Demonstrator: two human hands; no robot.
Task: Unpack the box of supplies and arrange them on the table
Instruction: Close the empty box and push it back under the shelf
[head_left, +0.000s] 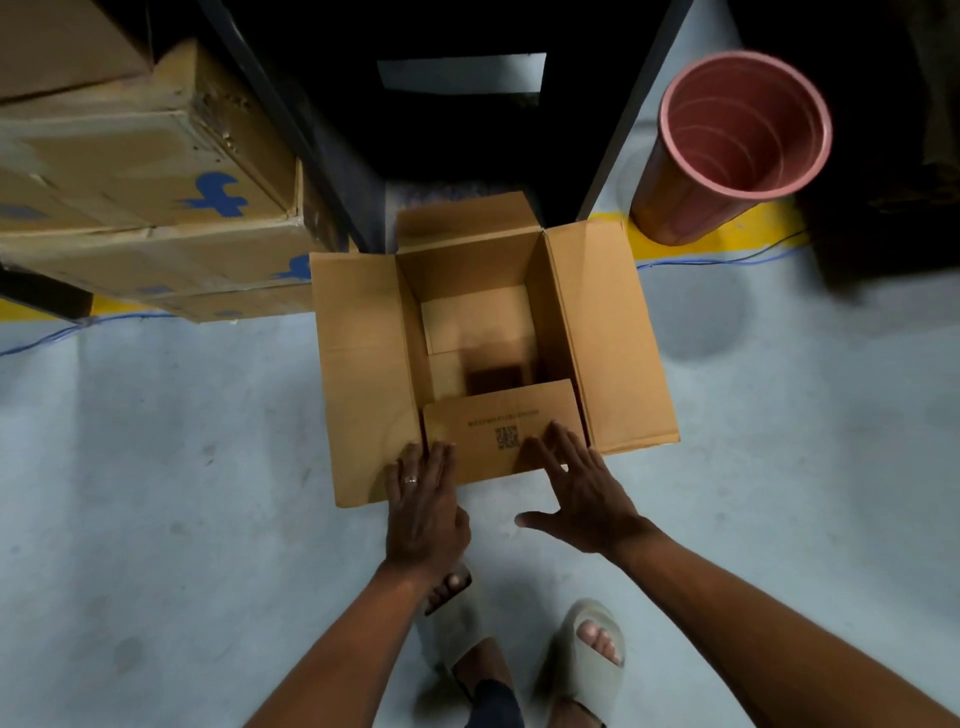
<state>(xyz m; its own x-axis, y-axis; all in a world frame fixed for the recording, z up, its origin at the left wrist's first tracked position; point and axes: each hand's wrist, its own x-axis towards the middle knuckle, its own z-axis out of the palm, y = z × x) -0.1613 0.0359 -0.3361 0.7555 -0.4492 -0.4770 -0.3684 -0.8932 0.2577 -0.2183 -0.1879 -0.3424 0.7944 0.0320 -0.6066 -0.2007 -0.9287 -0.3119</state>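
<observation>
Flaps spread, box interior in view

Opening appears to be the step in hand: the brown corrugated cardboard box (493, 332) sits on the pale grey floor (156, 493) with all four flaps folded outward. Left hand (423, 499) lies flat, fingers straight, on the near flap (498, 431) at its left corner; right hand (582, 483) lies splayed and flat on the same flap's right side. Neither grips anything. Inside, only cardboard bottom panels show; supplies cannot be made out. Next likely calls for reaching past the near flap into the box.
</observation>
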